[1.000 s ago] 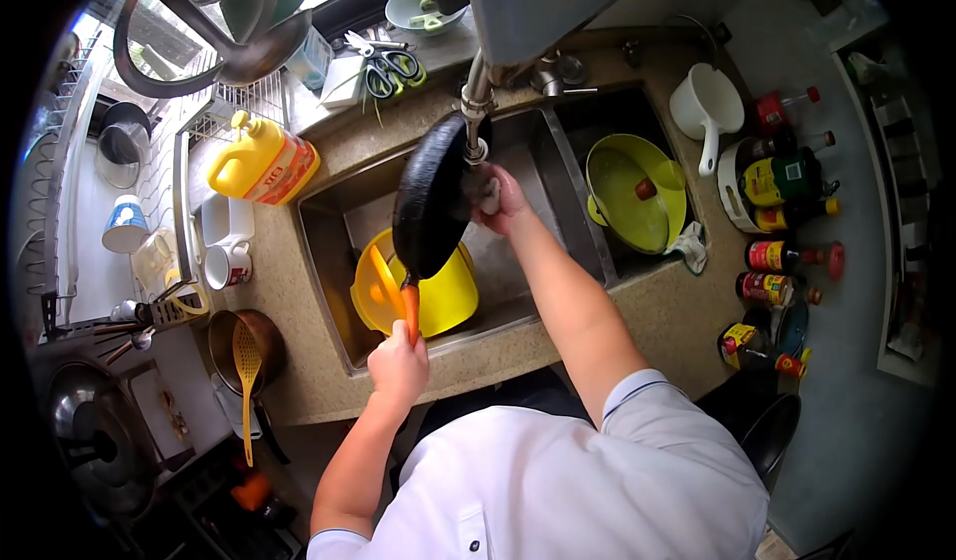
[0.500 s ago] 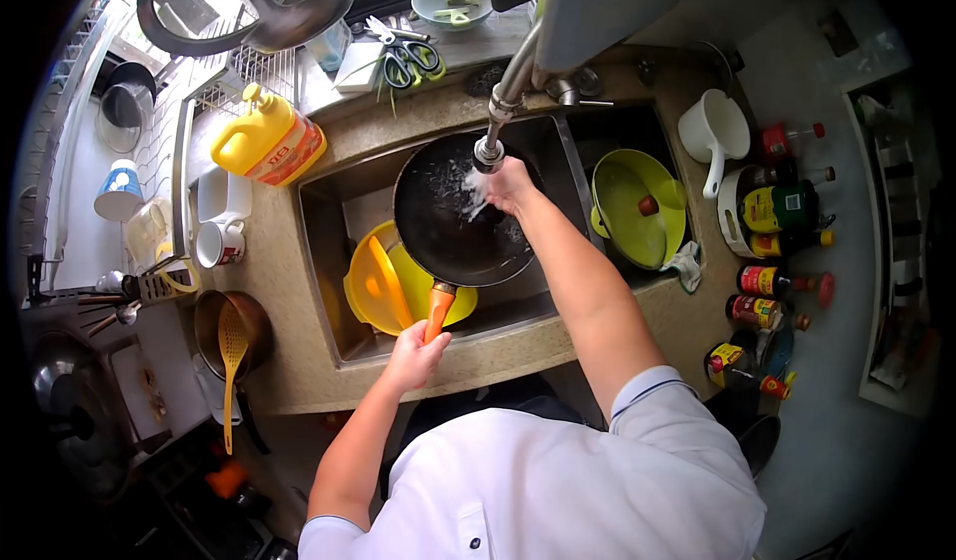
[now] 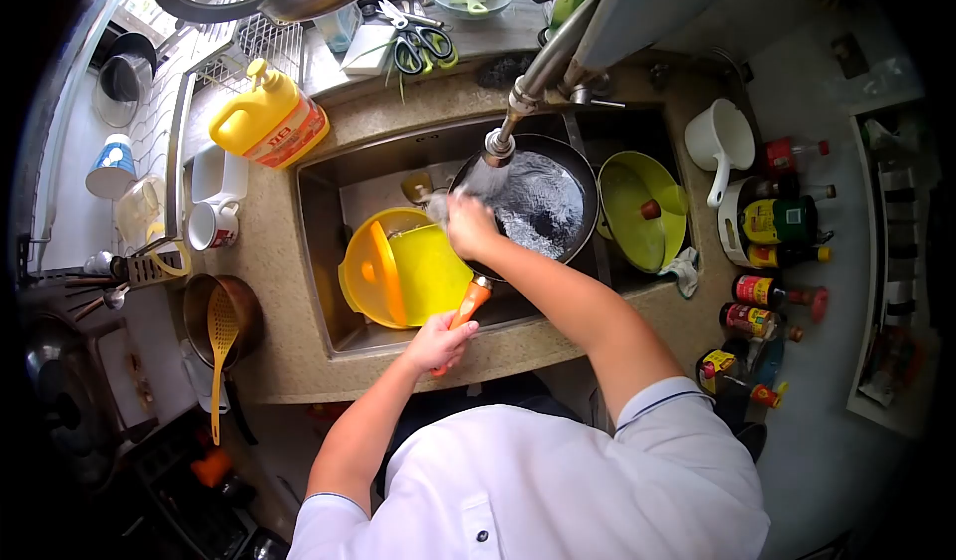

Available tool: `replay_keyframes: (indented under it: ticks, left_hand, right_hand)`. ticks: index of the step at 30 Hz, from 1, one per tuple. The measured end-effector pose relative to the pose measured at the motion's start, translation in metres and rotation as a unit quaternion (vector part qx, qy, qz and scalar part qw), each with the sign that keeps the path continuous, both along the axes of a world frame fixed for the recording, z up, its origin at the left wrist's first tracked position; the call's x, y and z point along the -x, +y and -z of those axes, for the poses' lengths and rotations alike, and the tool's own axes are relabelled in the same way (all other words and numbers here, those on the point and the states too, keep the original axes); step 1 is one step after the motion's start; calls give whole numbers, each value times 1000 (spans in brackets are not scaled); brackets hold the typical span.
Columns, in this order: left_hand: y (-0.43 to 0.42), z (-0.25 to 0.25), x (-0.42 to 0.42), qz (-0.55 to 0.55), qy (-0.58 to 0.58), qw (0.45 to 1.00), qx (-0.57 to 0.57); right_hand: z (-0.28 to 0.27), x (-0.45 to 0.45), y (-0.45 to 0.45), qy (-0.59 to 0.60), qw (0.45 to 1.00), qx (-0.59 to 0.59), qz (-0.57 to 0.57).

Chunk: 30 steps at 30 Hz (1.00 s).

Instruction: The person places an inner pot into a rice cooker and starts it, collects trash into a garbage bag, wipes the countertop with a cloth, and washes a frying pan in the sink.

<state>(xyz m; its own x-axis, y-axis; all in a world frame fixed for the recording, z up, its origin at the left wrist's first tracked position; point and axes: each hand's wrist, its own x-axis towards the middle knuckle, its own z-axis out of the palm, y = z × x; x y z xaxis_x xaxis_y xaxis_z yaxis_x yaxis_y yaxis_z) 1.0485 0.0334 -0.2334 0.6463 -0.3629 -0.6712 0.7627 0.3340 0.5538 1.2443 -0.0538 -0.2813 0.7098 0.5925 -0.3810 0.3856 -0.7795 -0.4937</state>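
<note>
Water runs from the faucet (image 3: 500, 142) into a black frying pan (image 3: 543, 202), which lies level over the sink with a sheet of water inside. My left hand (image 3: 439, 345) is wrapped round the pan's orange handle (image 3: 472, 301). At the pan's left rim, under the stream, is my right hand (image 3: 468, 226); its fingers are blurred and partly hidden by splashing water, so their grip cannot be made out. Left of the pan, a yellow basin (image 3: 423, 271) with an orange piece (image 3: 382, 273) sits in the sink (image 3: 344, 177).
A green pot (image 3: 642, 212) occupies the right basin. On the counter (image 3: 284, 291) stand a yellow detergent bottle (image 3: 269, 117), a white mug (image 3: 212, 225) and a pan with a slotted spatula (image 3: 221, 331). White saucepan (image 3: 722, 137) and several sauce bottles (image 3: 777, 222) line the right side.
The pan has tipped from upright to level and shifted right, now holding water. My right hand has moved to its left rim. My left hand has kept the handle and moved slightly right.
</note>
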Motion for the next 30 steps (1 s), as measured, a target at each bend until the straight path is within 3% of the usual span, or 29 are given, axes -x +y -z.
replay_keyframes:
  ticks: [6, 9, 10, 13, 15, 16, 18, 19, 21, 23, 25, 27, 30]
  left_hand:
    - [10, 0, 2, -4, -42, 997, -59]
    - [13, 2, 9, 23, -40, 994, -96]
    - [13, 3, 9, 22, -39, 994, -97]
    - [8, -2, 12, 48, -36, 990, -127]
    - [1, -12, 9, 61, -35, 986, -148]
    - [-1, -12, 9, 64, -31, 986, -150]
    - [-3, -12, 8, 65, -30, 980, -186]
    - [-3, -11, 8, 69, -29, 980, -185]
    - [1, -6, 5, 72, -35, 971, -224]
    - [5, -11, 3, 55, -34, 975, -212]
    - [11, -17, 4, 35, -30, 978, -201]
    - [15, -20, 6, 12, -18, 983, -184]
    - [18, -20, 6, 26, -30, 981, -191]
  right_hand:
    - [-34, -4, -95, 92, 973, -11, -209]
    - [-29, -41, -120, 51, 981, 91, -163]
    - [-38, -47, -118, 12, 991, 107, -74]
    - [-3, -75, -93, -196, 980, 26, 40]
    - [25, -86, -57, -251, 962, 36, 105]
    - [23, -77, -34, -173, 958, -13, 230]
    - [22, -53, 0, -172, 959, -41, 223]
    - [23, -33, 3, -249, 964, -18, 91]
    - [14, 2, -4, -211, 972, -98, -20]
    - [10, 19, -34, -83, 974, -176, -119]
    - [5, 16, -78, -37, 961, -166, -219]
    - [-6, -5, -118, -28, 953, -101, -284]
    - [-14, -37, -137, -132, 966, -56, -214]
